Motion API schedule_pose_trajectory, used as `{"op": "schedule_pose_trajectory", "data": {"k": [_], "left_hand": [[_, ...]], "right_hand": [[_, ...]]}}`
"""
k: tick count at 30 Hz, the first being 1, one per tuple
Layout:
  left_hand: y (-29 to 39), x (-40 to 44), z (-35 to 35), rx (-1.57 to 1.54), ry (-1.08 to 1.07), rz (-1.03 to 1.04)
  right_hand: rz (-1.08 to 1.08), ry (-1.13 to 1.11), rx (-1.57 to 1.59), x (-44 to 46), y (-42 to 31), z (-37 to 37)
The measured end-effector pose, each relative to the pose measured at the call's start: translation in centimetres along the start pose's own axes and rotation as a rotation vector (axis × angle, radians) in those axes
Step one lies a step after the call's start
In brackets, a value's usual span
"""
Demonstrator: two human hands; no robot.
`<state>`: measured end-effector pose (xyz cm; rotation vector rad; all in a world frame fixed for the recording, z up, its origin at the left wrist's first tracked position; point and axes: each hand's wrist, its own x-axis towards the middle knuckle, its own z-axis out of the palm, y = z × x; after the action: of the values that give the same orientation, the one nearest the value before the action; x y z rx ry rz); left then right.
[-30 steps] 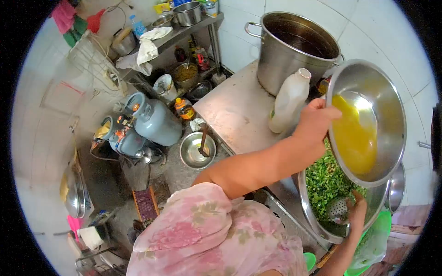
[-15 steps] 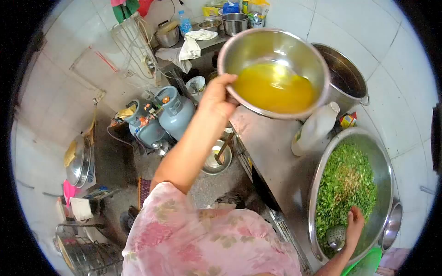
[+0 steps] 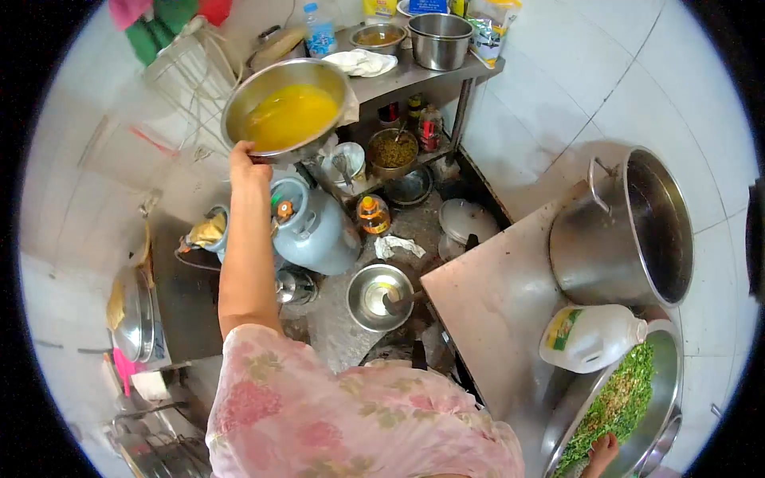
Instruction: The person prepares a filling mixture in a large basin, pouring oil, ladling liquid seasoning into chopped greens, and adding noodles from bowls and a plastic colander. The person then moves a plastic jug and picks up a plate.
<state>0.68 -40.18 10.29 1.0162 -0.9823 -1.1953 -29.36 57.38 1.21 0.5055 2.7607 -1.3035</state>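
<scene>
My left hand (image 3: 249, 163) grips the near rim of a metal bowl (image 3: 288, 108) with yellow liquid (image 3: 293, 115) in it. This bowl is raised at the upper left, close to the shelf. At the lower right edge, my right hand (image 3: 604, 452) is over the chopped greens (image 3: 617, 402) in a large metal basin (image 3: 669, 374). Its fingers are curled and partly hidden, and what they hold cannot be made out. Beside the basin lies a white plastic jug (image 3: 594, 338), tilted on the metal table (image 3: 498, 295).
A large pot (image 3: 594, 247) stands at the right. Two gas cylinders (image 3: 315, 231) are below the bowl. On the floor are an oil bottle (image 3: 373, 215) and a small metal bowl (image 3: 379, 297). The back shelf (image 3: 446, 76) bears a pot (image 3: 440, 41) and a water bottle (image 3: 319, 33).
My left hand has carried the bowl of yellow liquid from above the basin leftward to the shelf. The view has turned left, and my right hand remains at the greens.
</scene>
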Motion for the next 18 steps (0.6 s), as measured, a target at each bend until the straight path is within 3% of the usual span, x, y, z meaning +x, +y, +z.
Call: {"op": "schedule_pose_trajectory", "data": {"k": [1,3,4,5,6,7,8,9,11,14,18], "left_hand": [[-0.1,1.4,-1.2,0.286,0.001,0.108],[-1.4,4.0,-2.4,0.837,-0.068,0.329],[-2.2,5.2,-1.5,1.047,-0.043,0.33],[-3.0,6.4,-0.5,1.256,-0.019,0.329],[-4.8,9.8,-1.7,1.239,-0.013,0.341],[-6.7,13.2,-2.8,1.222,-0.008,0.353],[-8.5,16.3,-4.0,1.205,-0.003,0.365],[-8.6,16.2,-3.0,1.284,-0.028,0.315],[-8.5,16.0,-2.4,1.451,-0.047,0.24],[-9.1,15.2,-1.4,1.525,-0.04,0.189],[-9.4,12.6,-0.8,1.397,-0.015,0.161]], "right_hand": [[-0.049,-0.009,0.033,-0.5,-0.5,0.1],[0.084,0.059,0.014,-2.5,-5.2,2.0],[-0.146,0.122,0.046,-1.8,-2.9,1.9],[-0.241,0.128,-0.182,-0.4,-1.2,0.9],[-0.043,0.023,-0.056,-4.6,-9.5,2.7],[-0.076,0.027,-0.219,-2.7,-6.7,0.5],[-0.092,0.107,-0.207,-5.3,-12.8,2.2],[-0.046,0.079,-0.104,-4.5,-12.9,0.8],[-0.036,0.312,0.062,-7.6,-19.5,2.2],[0.061,0.276,-0.088,-7.1,-19.7,2.4],[-0.089,0.202,-0.052,-5.1,-22.3,1.9]]}}
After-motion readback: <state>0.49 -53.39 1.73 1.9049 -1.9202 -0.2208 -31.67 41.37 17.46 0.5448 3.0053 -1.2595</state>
